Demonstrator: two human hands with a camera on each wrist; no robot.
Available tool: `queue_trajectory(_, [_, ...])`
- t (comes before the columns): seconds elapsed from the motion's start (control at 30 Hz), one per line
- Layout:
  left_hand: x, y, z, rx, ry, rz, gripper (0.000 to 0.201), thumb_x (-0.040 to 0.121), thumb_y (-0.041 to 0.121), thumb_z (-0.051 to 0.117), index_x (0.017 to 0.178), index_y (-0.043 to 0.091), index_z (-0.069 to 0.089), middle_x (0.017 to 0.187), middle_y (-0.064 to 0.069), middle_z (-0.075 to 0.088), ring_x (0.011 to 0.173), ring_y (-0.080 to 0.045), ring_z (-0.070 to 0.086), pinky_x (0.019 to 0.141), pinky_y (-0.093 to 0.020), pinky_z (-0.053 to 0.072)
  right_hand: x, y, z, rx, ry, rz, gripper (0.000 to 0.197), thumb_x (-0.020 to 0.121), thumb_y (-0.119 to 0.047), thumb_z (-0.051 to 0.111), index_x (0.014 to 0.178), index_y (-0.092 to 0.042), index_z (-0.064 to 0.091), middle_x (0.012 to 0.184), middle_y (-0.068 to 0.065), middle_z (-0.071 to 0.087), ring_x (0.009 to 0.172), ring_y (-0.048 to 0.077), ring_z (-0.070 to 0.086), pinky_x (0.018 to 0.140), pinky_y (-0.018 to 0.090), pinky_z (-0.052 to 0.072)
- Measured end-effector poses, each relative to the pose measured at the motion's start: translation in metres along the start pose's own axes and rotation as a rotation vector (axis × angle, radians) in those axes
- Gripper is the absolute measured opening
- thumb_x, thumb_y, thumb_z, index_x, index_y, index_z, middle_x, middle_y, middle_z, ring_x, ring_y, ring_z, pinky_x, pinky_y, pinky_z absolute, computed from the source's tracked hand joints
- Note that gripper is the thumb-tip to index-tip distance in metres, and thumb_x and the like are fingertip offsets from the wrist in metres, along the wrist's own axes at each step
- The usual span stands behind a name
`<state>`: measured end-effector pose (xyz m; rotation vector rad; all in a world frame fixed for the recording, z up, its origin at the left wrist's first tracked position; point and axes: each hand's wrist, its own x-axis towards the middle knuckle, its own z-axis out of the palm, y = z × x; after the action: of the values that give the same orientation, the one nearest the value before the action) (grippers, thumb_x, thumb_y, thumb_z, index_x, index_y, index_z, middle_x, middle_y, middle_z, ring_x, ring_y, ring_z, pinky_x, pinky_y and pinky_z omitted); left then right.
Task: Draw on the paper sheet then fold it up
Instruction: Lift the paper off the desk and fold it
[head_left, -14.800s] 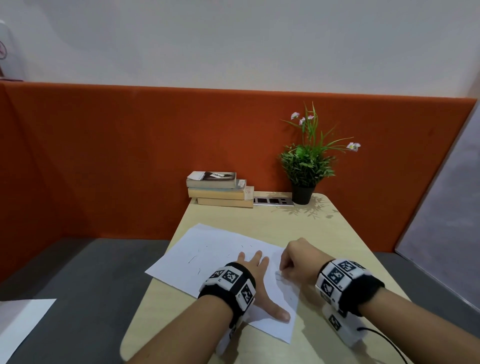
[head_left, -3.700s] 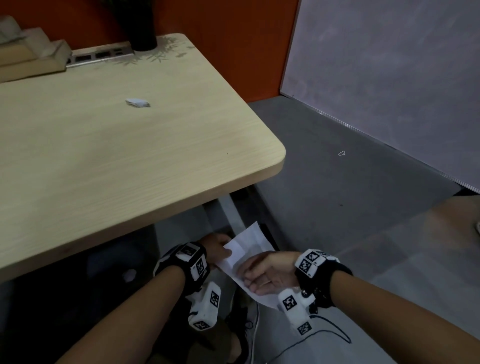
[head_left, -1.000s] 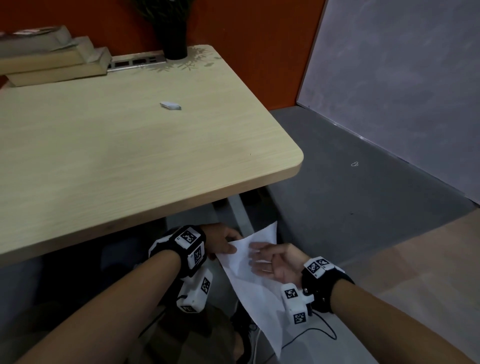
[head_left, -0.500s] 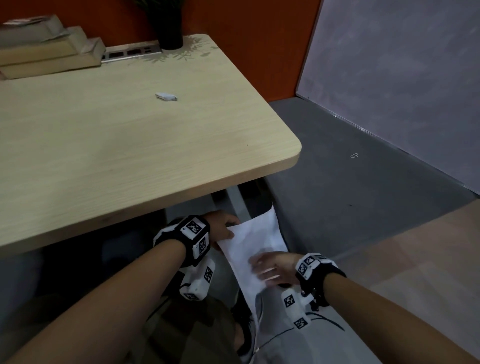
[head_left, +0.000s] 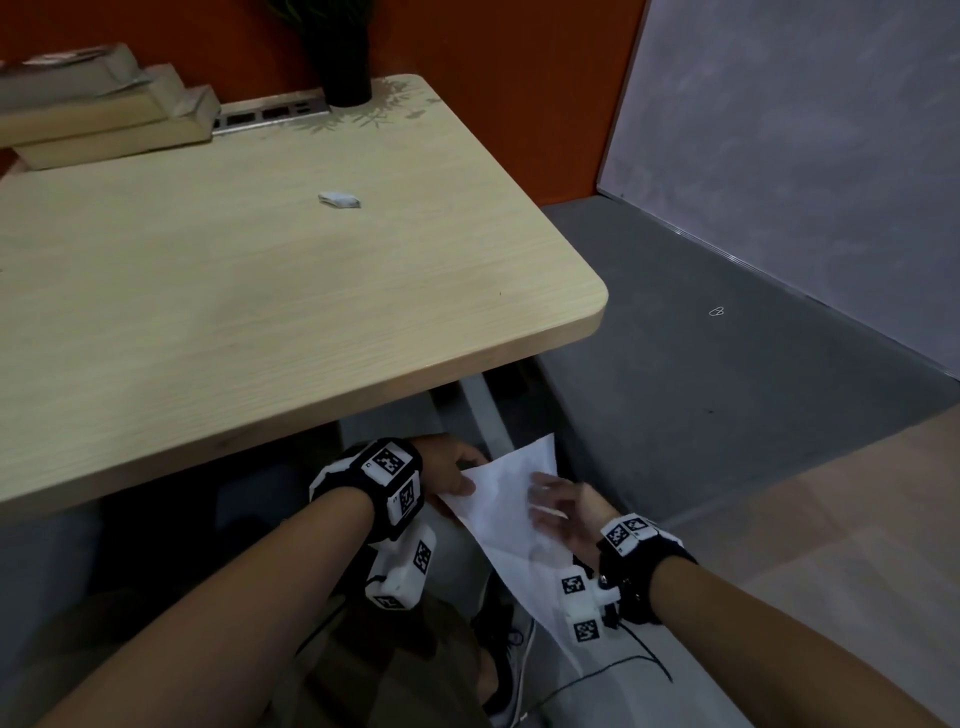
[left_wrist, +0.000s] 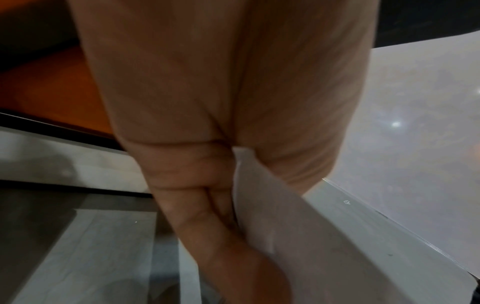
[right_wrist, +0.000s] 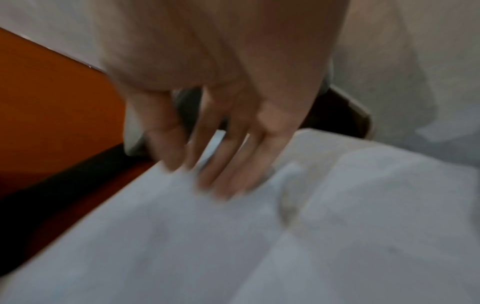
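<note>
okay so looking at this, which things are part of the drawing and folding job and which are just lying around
In the job:
paper sheet, held below the table edge
left hand, gripping its edge
right hand, fingers spread on it

Lying about:
books
plant pot
small folded paper on the table

Light wood-grain table (head_left: 218, 291) with rounded corners. Sitting on it: a small folded white paper wad (head_left: 339, 199) near the middle, a stack of books (head_left: 104, 111) at 11 o'clock, and a black plant pot (head_left: 347, 85) at 12, just beside a silver outlet strip (head_left: 270, 113).
</note>
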<state>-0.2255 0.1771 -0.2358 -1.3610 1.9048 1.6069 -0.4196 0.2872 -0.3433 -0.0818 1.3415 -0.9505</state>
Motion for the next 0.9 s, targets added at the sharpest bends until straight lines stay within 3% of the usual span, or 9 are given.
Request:
queue_trajectory(0.13, [0.001,-0.003,0.002,-0.092,-0.016,-0.004,0.033,0.100,-0.010,0.050,0.132,-0.004,0.056,0.089,-0.005,0.061,0.068,-0.011,0.064,0.049,-0.020,0.055,-0.016,0.007,0.008,-0.001,-0.310,0.078,0.033,0.086,-0.008,0.066,0.118,-0.007,0.074,0.115,0.018,0.072,0.096,0.032,0.070,0.095,0.042,0.053])
queue_trajectory(0.3, [0.000,-0.007,0.002,-0.208,-0.018,-0.036,0.034,0.098,-0.015,0.048,0.130,-0.008,0.056,0.093,-0.013,0.064,0.075,-0.022,0.066,0.052,-0.025,0.058,0.006,0.012,0.000,-0.167,-0.003,-0.002,0.074,0.058,-0.019,0.073,0.132,-0.018,0.065,0.102,0.003,0.067,0.084,0.019,0.058,0.071,0.028,0.047])
queue_trajectory(0.4, [0.001,-0.010,0.000,-0.238,-0.024,-0.036,0.032,0.098,-0.016,0.049,0.128,-0.008,0.057,0.092,-0.014,0.065,0.075,-0.022,0.067,0.053,-0.025,0.058,-0.005,0.010,0.009,-0.004,-0.199,0.025,0.060,0.070,-0.006,0.077,0.130,-0.008,0.069,0.115,0.015,0.072,0.096,0.030,0.068,0.087,0.039,0.055])
queue_trajectory(0.47, [0.002,-0.012,0.000,-0.251,-0.022,-0.047,0.031,0.098,-0.016,0.050,0.126,-0.006,0.059,0.092,-0.015,0.065,0.075,-0.023,0.067,0.053,-0.026,0.059,-0.008,0.014,0.011,-0.007,-0.310,0.058,0.042,0.086,-0.004,0.068,0.128,-0.006,0.069,0.114,0.017,0.071,0.095,0.031,0.070,0.086,0.040,0.058])
queue_trajectory(0.57, [0.001,-0.014,-0.002,-0.256,-0.019,-0.066,0.030,0.098,-0.016,0.050,0.124,-0.007,0.060,0.093,-0.016,0.065,0.078,-0.026,0.066,0.053,-0.028,0.059,0.007,0.020,0.009,-0.197,-0.034,0.074,0.035,0.092,-0.009,0.065,0.126,-0.017,0.066,0.095,0.005,0.069,0.080,0.020,0.064,0.069,0.029,0.054])
queue_trajectory(0.63, [-0.001,-0.016,-0.003,-0.258,-0.019,-0.071,0.027,0.098,-0.016,0.050,0.120,-0.006,0.061,0.093,-0.016,0.066,0.080,-0.027,0.066,0.053,-0.027,0.059,0.014,0.021,0.006,-0.323,0.079,0.026,0.047,0.090,-0.005,0.062,0.135,-0.018,0.061,0.094,0.002,0.062,0.077,0.018,0.054,0.066,0.028,0.047])
queue_trajectory(0.8, [0.001,-0.020,-0.001,-0.276,-0.013,-0.055,0.029,0.097,-0.016,0.051,0.124,-0.007,0.059,0.092,-0.016,0.065,0.078,-0.027,0.066,0.054,-0.027,0.059,-0.006,0.017,0.018,-0.089,-0.363,0.032,0.042,0.089,0.003,0.063,0.129,-0.008,0.066,0.111,0.016,0.072,0.091,0.028,0.071,0.081,0.035,0.058])
queue_trajectory(0.83, [0.001,-0.020,0.000,-0.273,-0.011,-0.053,0.030,0.097,-0.016,0.051,0.125,-0.007,0.059,0.092,-0.016,0.064,0.078,-0.027,0.065,0.054,-0.027,0.059,-0.006,0.018,0.016,-0.097,-0.391,0.054,0.041,0.090,0.002,0.064,0.129,-0.008,0.067,0.111,0.016,0.072,0.092,0.028,0.071,0.081,0.034,0.059])
queue_trajectory(0.9, [0.001,-0.021,-0.001,-0.264,-0.004,-0.053,0.032,0.097,-0.016,0.050,0.126,-0.007,0.059,0.093,-0.016,0.064,0.078,-0.027,0.066,0.054,-0.028,0.060,0.003,0.019,0.010,-0.195,-0.231,0.065,0.047,0.087,-0.009,0.070,0.134,-0.013,0.065,0.108,0.009,0.074,0.089,0.023,0.069,0.075,0.031,0.057])
